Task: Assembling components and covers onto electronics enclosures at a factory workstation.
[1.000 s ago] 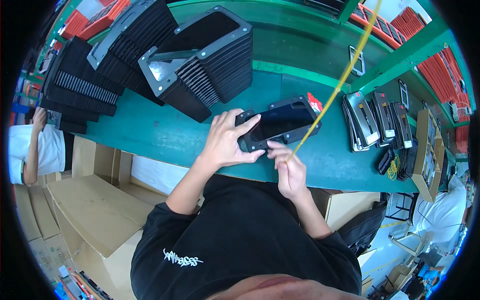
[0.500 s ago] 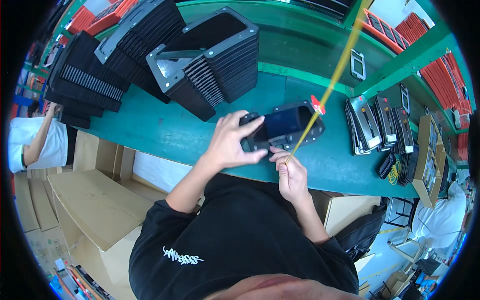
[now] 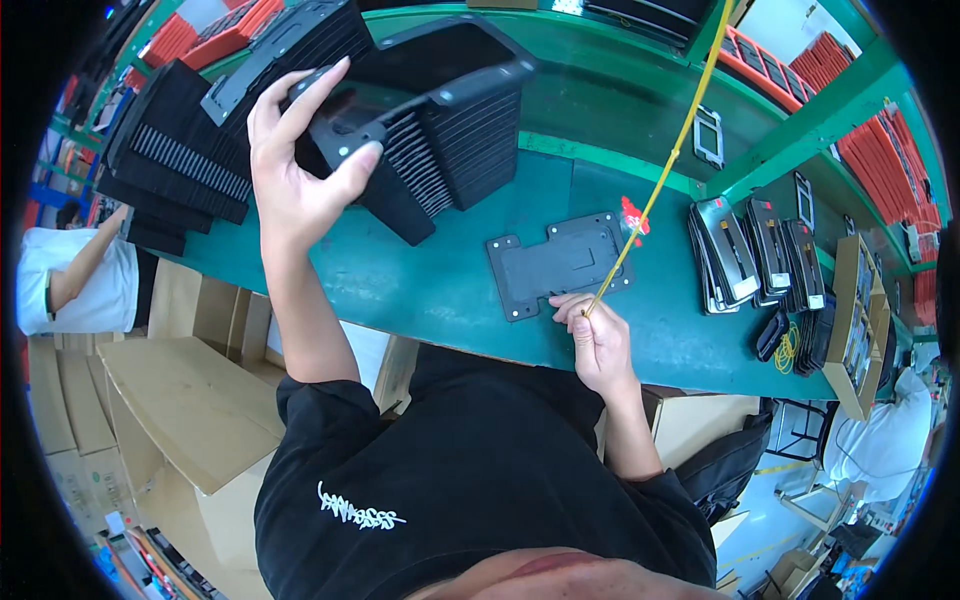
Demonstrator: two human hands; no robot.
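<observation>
My left hand (image 3: 295, 170) is up at the tall stack of black notched plates (image 3: 465, 140). Its thumb and fingers span the near-left end of the top plate (image 3: 445, 55), which has a glossy dark middle and sits slightly tilted. Part of that plate is hidden by the hand. Low at the middle of the bench, my right hand (image 3: 600, 345) is closed on the lower end of a taut yellow cord (image 3: 668, 170) that runs up out of view. Just beyond its fingertips, a flat black plate with corner studs (image 3: 560, 265) lies on the bench.
More black plate stacks (image 3: 180, 150) stand at the left of the green bench (image 3: 450, 325). At the right are piles of thin panels (image 3: 725, 255), a yellow cord coil (image 3: 787, 350) and a cardboard box (image 3: 853, 320). A red tag (image 3: 634, 215) lies behind the cord. Cartons (image 3: 190, 410) stand lower left.
My left hand has moved from the middle of the bench up-left to the stack, whose top now sits higher. The plate left on the bench shows no glossy panel. My right hand moved slightly right.
</observation>
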